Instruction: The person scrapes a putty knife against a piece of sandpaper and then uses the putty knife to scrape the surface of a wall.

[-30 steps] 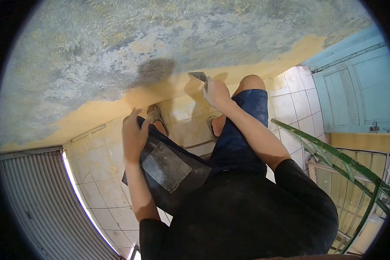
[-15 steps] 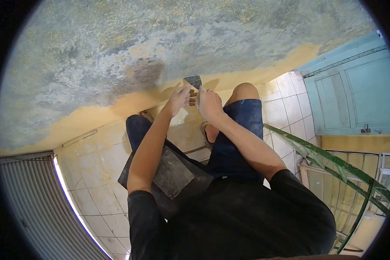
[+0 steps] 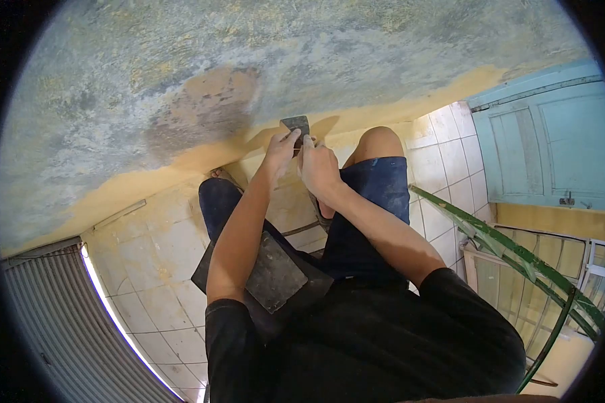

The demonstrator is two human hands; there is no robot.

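Scraper [image 3: 296,123] in the head view sits between our two hands, close by the patchy grey and yellow wall [image 3: 329,60], its dark flared blade pointing toward it; our right hand [image 3: 319,166] has its fingers wrapped around the handle, most of which is hidden; our left hand [image 3: 278,154], well apart from the tool a second ago and spread just beside it half a second ago, has now come in to meet it, thumb against the blade; its other fingers look partly curled, though we cannot tell whether they pinch the metal or merely touch it; the work, we judge, is now at the blade itself rather than on the wall; a rectangular grey plate [image 3: 276,274] lies beside our left forearm [image 3: 238,242], touched by neither hand.
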